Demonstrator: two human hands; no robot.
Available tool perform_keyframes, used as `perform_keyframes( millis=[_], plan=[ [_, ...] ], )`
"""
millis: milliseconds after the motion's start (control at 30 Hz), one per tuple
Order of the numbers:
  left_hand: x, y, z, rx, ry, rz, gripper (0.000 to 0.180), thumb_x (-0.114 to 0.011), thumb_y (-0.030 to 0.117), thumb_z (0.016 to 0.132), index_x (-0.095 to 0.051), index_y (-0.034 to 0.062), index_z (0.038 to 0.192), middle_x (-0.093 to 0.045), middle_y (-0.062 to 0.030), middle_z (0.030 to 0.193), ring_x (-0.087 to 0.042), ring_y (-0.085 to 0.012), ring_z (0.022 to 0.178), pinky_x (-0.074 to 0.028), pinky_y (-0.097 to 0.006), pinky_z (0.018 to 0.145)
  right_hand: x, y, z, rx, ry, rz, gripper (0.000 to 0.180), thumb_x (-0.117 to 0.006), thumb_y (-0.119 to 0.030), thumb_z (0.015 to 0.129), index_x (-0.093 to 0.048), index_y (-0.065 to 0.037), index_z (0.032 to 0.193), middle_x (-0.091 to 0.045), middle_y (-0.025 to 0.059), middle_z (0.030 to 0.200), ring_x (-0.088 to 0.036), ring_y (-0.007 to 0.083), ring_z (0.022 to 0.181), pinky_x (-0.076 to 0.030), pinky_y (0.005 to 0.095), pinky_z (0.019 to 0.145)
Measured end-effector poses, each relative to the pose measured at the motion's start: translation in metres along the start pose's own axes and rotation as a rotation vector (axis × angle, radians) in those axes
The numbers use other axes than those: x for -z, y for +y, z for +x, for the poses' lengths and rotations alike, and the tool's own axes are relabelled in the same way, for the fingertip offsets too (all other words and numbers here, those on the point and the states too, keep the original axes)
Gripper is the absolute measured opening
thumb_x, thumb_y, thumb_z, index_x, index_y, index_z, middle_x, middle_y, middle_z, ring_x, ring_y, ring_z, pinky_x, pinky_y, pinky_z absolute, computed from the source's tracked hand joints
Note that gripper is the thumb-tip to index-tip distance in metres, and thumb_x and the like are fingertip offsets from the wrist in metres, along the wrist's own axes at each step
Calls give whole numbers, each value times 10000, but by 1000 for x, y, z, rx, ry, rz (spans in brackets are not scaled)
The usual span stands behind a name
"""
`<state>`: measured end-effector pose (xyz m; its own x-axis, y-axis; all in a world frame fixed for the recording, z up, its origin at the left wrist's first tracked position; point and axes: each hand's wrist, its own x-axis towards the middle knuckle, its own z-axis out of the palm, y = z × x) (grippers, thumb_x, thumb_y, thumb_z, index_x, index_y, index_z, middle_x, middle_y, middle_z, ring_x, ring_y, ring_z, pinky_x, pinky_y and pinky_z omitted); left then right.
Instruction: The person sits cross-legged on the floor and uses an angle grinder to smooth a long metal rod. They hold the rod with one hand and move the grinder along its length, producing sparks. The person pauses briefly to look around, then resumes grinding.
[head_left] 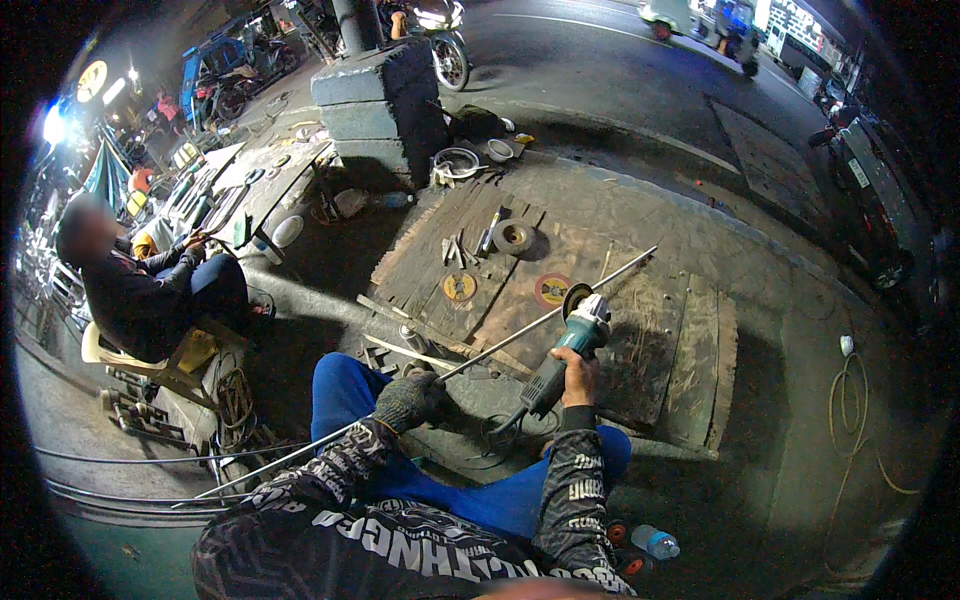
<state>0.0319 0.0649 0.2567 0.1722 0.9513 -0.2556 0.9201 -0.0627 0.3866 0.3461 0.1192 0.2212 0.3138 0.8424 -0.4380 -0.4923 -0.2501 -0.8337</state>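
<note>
My left hand (408, 401), in a dark knit glove, grips a long thin metal rod (545, 319) that runs from lower left up to the right over wooden boards (640, 330). My bare right hand (578, 377) holds a teal and grey angle grinder (568, 345). Its disc (577, 297) sits at the rod, near the rod's middle. My knees in blue trousers (345, 392) are below the hands.
Loose grinding discs (459, 287) and a roll of tape (513, 237) lie on the boards. A seated person (140, 290) is at the left. A concrete block pillar (380, 105) stands behind. A coiled cord (850, 400) lies at the right. A plastic bottle (655, 542) sits by my leg.
</note>
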Motion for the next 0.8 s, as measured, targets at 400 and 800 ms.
perform_keyframes(
  millis=[400,800],
  plan=[
    [4,8,-1,59,-59,-33,401,-515,417,963,-674,118,1176,-673,-196,1140,-673,-401,989,-535,-491,858,1,-6,-2,21,52,-11,359,-780,-158,634,-643,-9,931,-633,87,849,-626,257,693,-526,394,677],
    [8,18,-1,71,-72,3,392,-532,412,954,-679,138,1193,-701,-186,1081,-694,-375,959,-542,-474,838,9,8,13,23,29,16,388,-773,-177,650,-634,-28,980,-624,80,880,-618,253,723,-519,391,689]
  ],
)
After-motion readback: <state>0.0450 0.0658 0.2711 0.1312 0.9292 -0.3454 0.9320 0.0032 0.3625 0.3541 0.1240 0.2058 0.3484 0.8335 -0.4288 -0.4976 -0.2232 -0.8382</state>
